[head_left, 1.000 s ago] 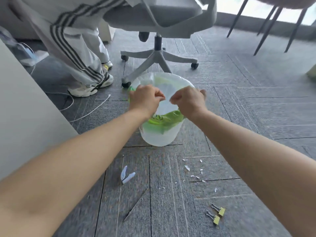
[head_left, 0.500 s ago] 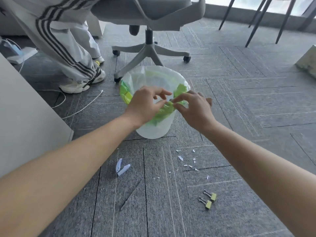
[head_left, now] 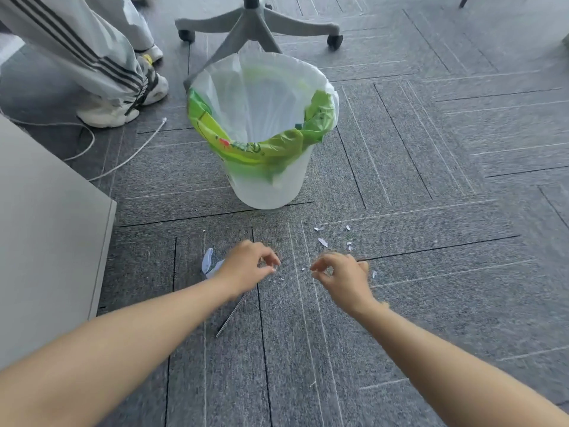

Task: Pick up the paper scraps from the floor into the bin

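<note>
The bin (head_left: 268,192) is a translucent white bucket lined with a white bag over a green one, standing upright on the grey carpet. Small white paper scraps (head_left: 322,241) lie scattered in front of it, with tinier bits (head_left: 281,279) between my hands. My left hand (head_left: 249,268) is down at the floor, fingers curled with a small gap and nothing visible in them. My right hand (head_left: 341,277) hovers just right of it, thumb and forefinger bent into a ring; whether they pinch a scrap is too small to tell. One scrap (head_left: 374,274) lies beside its knuckles.
A pale blue-white curled piece (head_left: 208,260) sits partly under my left hand, with a thin dark rod (head_left: 229,318) below the wrist. A grey cabinet (head_left: 46,241) stands left. An office chair base (head_left: 252,23), another person's shoes (head_left: 107,114) and a white cable (head_left: 132,155) lie beyond.
Both hands have left the bin's rim and dropped to the floor by the scraps. The view has tilted down and closer to the carpet.
</note>
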The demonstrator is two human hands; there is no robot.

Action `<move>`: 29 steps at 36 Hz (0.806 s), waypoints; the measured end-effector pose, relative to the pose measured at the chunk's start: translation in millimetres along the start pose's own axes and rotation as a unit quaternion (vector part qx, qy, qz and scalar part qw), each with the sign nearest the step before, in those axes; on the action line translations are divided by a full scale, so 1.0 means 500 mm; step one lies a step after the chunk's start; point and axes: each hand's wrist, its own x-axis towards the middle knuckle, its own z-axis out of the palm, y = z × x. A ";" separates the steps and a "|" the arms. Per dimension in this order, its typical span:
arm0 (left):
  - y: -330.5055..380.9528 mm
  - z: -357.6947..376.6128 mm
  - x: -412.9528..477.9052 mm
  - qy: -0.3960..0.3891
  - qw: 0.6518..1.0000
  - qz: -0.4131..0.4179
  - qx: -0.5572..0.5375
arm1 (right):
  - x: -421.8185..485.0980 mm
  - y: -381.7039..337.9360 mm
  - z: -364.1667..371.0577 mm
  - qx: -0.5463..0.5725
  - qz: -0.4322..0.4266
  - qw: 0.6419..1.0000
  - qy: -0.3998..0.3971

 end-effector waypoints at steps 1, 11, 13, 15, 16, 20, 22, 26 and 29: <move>-0.007 0.010 0.004 0.000 1.000 -0.003 0.019 | -0.001 0.005 0.012 -0.004 0.004 1.000 -0.007; -0.039 0.078 0.034 -0.007 0.992 -0.033 0.123 | 0.027 0.012 0.078 -0.036 0.029 0.999 -0.002; -0.044 0.085 0.037 -0.003 0.991 -0.029 0.128 | 0.029 0.006 0.091 -0.037 0.021 0.999 -0.006; -0.050 0.090 0.039 0.005 0.993 -0.026 0.118 | 0.029 -0.002 0.105 -0.038 0.009 0.999 -0.017; -0.052 0.091 0.039 0.009 0.993 -0.025 0.113 | 0.029 -0.006 0.112 -0.037 0.005 0.999 -0.021; -0.059 0.095 0.039 0.025 0.994 -0.018 0.105 | 0.033 -0.018 0.135 -0.042 -0.002 0.999 -0.018; -0.063 0.099 0.036 0.038 0.994 -0.017 0.098 | 0.038 -0.020 0.142 -0.047 0.004 0.999 -0.016; -0.066 0.105 0.031 0.045 0.994 -0.021 0.098 | 0.049 -0.023 0.151 -0.028 0.012 0.999 -0.013; -0.067 0.107 0.029 0.040 0.994 -0.017 0.098 | 0.052 -0.029 0.160 -0.053 0.004 0.998 -0.014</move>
